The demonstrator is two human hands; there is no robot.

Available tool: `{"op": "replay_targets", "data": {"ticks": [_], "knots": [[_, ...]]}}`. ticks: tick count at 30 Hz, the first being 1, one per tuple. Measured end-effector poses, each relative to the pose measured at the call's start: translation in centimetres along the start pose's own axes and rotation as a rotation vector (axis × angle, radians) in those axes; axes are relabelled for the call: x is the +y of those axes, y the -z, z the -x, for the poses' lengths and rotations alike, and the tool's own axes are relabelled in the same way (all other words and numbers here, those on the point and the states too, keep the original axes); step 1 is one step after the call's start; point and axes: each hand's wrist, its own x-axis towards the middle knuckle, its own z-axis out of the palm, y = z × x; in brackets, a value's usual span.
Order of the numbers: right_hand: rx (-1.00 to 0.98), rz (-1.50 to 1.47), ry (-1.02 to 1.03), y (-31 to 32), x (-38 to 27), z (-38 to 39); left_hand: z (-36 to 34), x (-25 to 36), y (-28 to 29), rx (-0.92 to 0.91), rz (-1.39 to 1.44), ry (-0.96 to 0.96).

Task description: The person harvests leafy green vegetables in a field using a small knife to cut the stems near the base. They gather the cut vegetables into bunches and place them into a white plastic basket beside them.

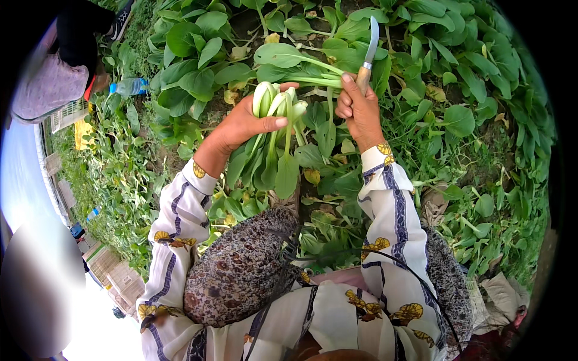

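My left hand (242,127) is closed round a small bunch of bok choy (278,108), its pale cut bases upward and its leaves hanging below. In my right hand (361,111) is a knife (372,43) with a slightly curved blade and a wooden handle; the blade points up and away from me. The thumb and fingers of that same hand also pinch the stems of some bok choy leaves (283,57), which stretch leftward above the bunch. Both hands are raised over the growing plants, close together but apart.
Rows of leafy bok choy plants (192,72) grow ahead and to the right (475,78). At the far left crouches another person (51,87), near a blue-capped plastic bottle (129,86). Crates (114,274) stand along the left. My patterned knee (241,265) is below my hands.
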Motion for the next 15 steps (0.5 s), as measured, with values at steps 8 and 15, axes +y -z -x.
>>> {"op": "replay_targets", "data": {"ticks": [8, 15], "knots": [[-0.251, -0.081, -0.141, 4.0, -4.9, 7.4, 0.7, -4.7, -0.8, 0.108, 0.249, 0.118], [-0.269, 0.644, -0.12, 2.6, -0.1, 9.2, 0.5, -9.4, -5.5, -0.299, 0.477, 0.35]]}}
